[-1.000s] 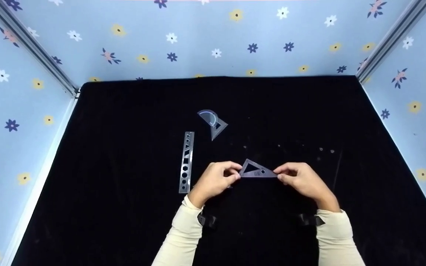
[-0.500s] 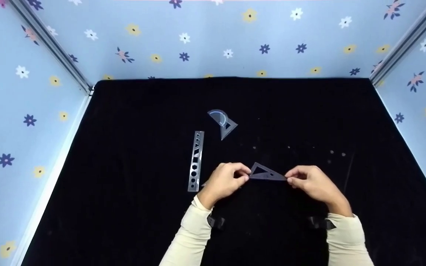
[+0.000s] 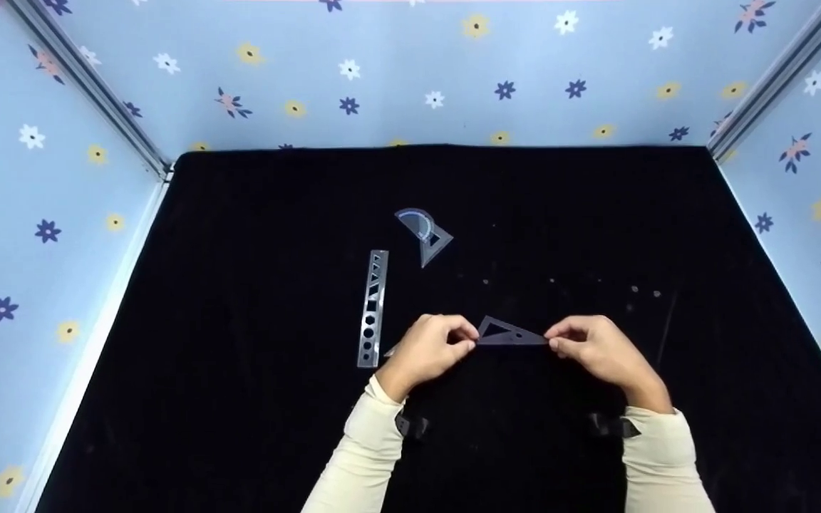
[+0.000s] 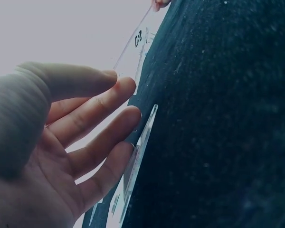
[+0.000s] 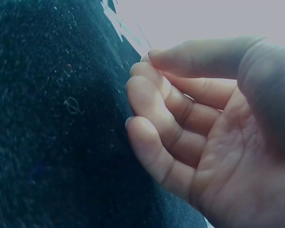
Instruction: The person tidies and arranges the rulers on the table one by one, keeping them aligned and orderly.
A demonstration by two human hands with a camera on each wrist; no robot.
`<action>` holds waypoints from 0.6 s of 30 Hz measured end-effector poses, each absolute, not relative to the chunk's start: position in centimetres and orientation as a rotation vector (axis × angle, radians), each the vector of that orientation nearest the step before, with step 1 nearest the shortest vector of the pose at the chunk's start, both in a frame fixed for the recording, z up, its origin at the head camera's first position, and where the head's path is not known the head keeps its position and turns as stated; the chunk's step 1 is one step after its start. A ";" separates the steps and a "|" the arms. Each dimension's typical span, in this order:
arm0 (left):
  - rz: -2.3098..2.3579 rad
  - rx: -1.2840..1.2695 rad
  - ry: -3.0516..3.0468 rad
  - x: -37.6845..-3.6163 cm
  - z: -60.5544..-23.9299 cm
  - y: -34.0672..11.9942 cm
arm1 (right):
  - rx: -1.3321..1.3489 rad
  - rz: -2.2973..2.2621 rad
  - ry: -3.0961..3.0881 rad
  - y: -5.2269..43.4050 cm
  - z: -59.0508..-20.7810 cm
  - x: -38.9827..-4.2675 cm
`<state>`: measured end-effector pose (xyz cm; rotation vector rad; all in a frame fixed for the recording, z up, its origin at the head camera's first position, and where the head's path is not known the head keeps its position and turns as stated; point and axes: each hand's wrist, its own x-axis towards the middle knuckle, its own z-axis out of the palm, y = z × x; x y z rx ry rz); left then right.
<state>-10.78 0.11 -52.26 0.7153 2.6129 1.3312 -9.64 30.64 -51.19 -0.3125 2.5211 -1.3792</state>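
Set square (image 3: pixel 507 341) tilted anew, “0” (image 4: pixel 136 42) and “2” (image 4: pixel 140 35) legible, fingers (image 3: pixel 462 348) clamped on both ends

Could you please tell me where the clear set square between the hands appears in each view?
Head: the clear set square is right of and below centre, between left hand and right hand.
Left wrist: clear set square at top centre.
Right wrist: clear set square at top, left of centre.
Shared landmark: the dark cloth.

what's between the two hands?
A clear set square, pinched at one end by the left hand and at its narrow tip by the right hand; head view shows it.
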 end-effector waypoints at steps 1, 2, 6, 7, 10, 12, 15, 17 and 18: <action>1.323 0.721 2.622 -10.8 -52.2 0.2 | -0.308 -1.377 2.524 30.7 -51.2 -9.7; 1.315 0.724 2.629 -10.8 -52.2 0.2 | -0.303 -1.375 2.526 30.7 -51.2 -9.7; 1.267 0.735 2.644 -10.6 -52.3 0.5 | -0.284 -1.343 2.533 30.8 -51.2 -9.5; 1.251 0.738 2.646 -10.5 -52.4 0.5 | -0.285 -1.339 2.530 30.9 -51.2 -9.4; 1.214 0.752 2.659 -10.4 -52.4 0.7 | -0.294 -1.324 2.535 30.9 -51.2 -9.3; 1.190 0.771 2.676 -10.4 -52.4 0.8 | -0.299 -1.321 2.539 30.8 -51.2 -9.3; 1.144 0.811 2.712 -10.5 -52.4 0.8 | -0.294 -1.314 2.548 30.6 -51.2 -9.4; 1.112 0.826 2.738 -10.5 -52.4 0.8 | -0.299 -1.309 2.552 30.5 -51.2 -9.5; 1.097 0.827 2.751 -10.5 -52.3 0.7 | -0.303 -1.309 2.550 30.4 -51.2 -9.6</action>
